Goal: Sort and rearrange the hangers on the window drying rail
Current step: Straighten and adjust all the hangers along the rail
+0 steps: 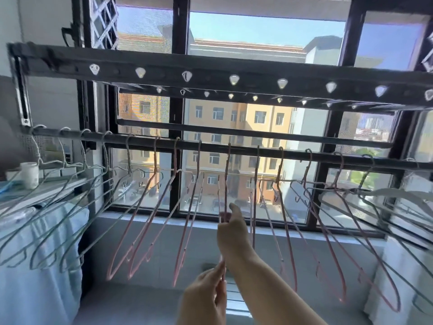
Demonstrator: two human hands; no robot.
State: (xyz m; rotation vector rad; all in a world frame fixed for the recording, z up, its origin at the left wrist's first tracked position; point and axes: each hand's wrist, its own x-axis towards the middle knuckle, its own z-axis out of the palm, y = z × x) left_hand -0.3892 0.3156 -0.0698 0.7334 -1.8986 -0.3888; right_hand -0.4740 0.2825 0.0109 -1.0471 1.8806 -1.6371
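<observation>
A dark drying rail (293,157) runs across the window. Several green wire hangers (54,233) hang at its left end, several pink hangers (143,221) fill the middle, and pale hangers (398,205) hang at the right. One pink hanger (226,174) hangs edge-on at the centre. My right hand (232,228) grips its upper wires below the hook. My left hand (206,299) pinches its lower end between thumb and fingers.
Above the rail a dark bar (210,69) with white clip holes spans the window. A shelf at the left carries a white jar (30,175), over a pale cloth (35,266). The tiled sill (164,233) lies below; a white object (398,277) stands at right.
</observation>
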